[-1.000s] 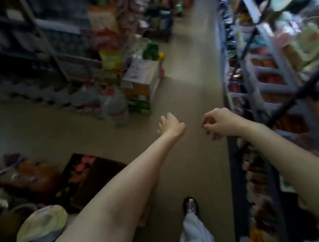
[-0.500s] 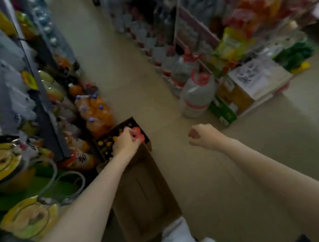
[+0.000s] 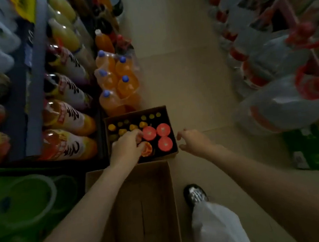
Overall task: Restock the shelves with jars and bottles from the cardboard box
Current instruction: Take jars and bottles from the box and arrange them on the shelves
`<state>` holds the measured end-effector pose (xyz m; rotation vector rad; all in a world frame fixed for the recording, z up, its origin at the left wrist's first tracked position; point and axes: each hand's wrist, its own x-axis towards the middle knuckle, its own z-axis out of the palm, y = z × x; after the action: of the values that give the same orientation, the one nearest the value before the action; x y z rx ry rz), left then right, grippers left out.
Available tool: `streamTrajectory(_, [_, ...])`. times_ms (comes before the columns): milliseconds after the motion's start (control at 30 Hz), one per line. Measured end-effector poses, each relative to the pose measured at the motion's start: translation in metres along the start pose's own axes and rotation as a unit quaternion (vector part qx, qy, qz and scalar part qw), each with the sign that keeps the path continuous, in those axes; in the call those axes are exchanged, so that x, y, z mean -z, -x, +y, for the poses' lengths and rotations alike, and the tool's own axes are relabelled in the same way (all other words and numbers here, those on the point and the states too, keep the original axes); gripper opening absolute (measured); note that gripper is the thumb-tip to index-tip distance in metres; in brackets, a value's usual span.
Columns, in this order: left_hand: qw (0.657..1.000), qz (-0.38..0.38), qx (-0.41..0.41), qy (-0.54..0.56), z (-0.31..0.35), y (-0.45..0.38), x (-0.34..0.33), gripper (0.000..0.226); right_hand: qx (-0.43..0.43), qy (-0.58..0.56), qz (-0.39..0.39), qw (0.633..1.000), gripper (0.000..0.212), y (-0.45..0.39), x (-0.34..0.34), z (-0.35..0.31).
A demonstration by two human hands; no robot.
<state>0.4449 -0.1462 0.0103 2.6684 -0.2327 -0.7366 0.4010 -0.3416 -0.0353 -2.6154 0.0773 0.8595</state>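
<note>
The left hand [image 3: 126, 147] curls round an orange-lidded jar [image 3: 147, 151] in the open brown cardboard box [image 3: 172, 131] on the floor, the right hand [image 3: 192, 142] loosely spread just right of it, labels too blurred to read.

Floor [image 3: 185, 75] carries 2 cardboard boxes [image 3: 166, 120], orange bottles [image 3: 118, 85].

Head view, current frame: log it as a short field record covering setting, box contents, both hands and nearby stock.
setting: shop aisle, shelves on both sides
cardboard box: open on the floor, holding jars and bottles seen from above
red lids: three showing, at the box's right side
yellow caps: several, toward the far left of the box
left hand: inside the box, fingers curled on an orange-lidded jar
right hand: beside the box's right edge, fingers loosely spread, holding nothing
orange drink bottles: blue-capped pack beyond the box
</note>
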Motion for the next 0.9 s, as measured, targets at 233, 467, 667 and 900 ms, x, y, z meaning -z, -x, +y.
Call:
streamTrajectory(233, [0.997, 0.040, 0.058, 0.042, -0.033, -0.067, -0.081, 0.025, 0.118, 0.147, -0.006, 0.982, 0.059, -0.127, -0.073, 0.045])
streamTrajectory(467, [0.988, 0.079, 0.083, 0.102, -0.056, -0.093, -0.105, 0.024, 0.237, 0.277, -0.015, 0.931, 0.060, -0.207, -0.096, 0.051])
streamTrajectory(667, [0.985, 0.097, 0.087, 0.111, -0.064, -0.096, -0.106, 0.027, 0.262, 0.259, -0.004, 0.930, 0.071, -0.222, -0.101, 0.048])
streamTrajectory(900, [0.981, 0.034, 0.063, 0.181, -0.041, -0.110, -0.095, 0.057, 0.215, 0.124, 0.019, 0.968, 0.059, -0.211, -0.007, 0.022])
